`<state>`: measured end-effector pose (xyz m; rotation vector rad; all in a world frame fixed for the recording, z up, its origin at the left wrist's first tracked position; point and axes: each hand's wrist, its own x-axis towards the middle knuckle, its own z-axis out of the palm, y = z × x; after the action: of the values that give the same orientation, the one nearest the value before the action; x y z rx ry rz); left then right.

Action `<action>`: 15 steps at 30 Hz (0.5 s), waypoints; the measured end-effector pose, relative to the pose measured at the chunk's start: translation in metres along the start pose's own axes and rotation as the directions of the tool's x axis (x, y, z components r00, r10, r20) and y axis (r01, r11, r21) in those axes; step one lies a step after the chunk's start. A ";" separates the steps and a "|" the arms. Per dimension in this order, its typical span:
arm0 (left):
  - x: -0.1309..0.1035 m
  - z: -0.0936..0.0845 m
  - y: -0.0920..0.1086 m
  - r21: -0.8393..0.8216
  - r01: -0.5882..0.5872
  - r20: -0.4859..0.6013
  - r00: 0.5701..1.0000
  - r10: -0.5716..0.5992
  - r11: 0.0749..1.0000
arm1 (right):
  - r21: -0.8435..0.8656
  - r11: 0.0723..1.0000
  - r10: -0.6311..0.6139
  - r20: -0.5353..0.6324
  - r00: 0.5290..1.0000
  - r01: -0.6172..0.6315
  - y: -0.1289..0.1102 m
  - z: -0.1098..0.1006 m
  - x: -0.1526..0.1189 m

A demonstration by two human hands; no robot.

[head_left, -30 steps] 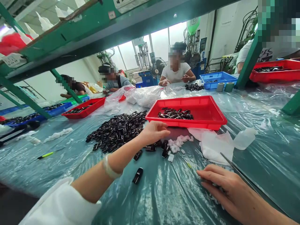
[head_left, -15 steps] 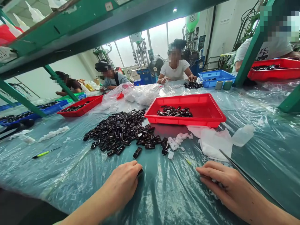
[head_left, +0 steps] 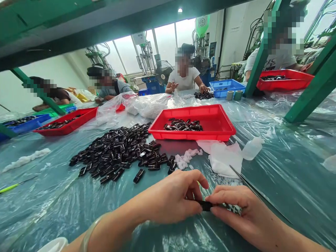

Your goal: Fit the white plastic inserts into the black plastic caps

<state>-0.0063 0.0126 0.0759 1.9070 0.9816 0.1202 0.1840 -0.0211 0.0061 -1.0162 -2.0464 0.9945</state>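
My left hand (head_left: 170, 197) and my right hand (head_left: 244, 206) meet low in front of me over the plastic-covered table. Between them is a small black glossy piece (head_left: 206, 205), pinched by the thumb and fingers of both hands; much of it is hidden. Just beyond my left hand lies a loose pile of similar black pieces (head_left: 118, 150), with a single one (head_left: 138, 175) apart at its near edge. Small white scraps (head_left: 187, 157) and a folded white cloth (head_left: 226, 159) lie past my fingers. A pair of long metal tweezers (head_left: 253, 189) rests beside my right hand.
A red tray (head_left: 215, 120) with some black pieces stands ahead; another red tray (head_left: 67, 126) is at left. A clear plastic bottle (head_left: 252, 148) lies at right, a yellow-green handled tool (head_left: 10, 187) far left. Green posts (head_left: 312, 84) and co-workers (head_left: 183, 75) are beyond.
My left hand has moved right with the black piece and met my right hand, whose fingers now grip it too. The view has shifted somewhat to the right.
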 end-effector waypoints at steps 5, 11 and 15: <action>0.015 0.010 -0.020 -0.524 0.037 -0.102 0.989 -0.106 0.851 | 0.089 0.956 0.276 0.056 0.959 -0.281 -0.006 -0.002 0.004; 0.022 0.018 -0.030 -0.707 0.060 -0.118 0.973 -0.200 0.705 | 0.159 0.899 0.383 0.159 0.910 -0.407 -0.009 0.002 0.003; 0.021 0.022 -0.031 -0.773 0.053 -0.109 0.971 -0.215 0.632 | 0.347 0.804 0.416 0.253 0.873 -0.483 -0.004 0.004 0.001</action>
<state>-0.0005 0.0182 0.0332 1.0273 0.9802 0.5591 0.1786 -0.0232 0.0075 -1.2524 -1.6354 1.7205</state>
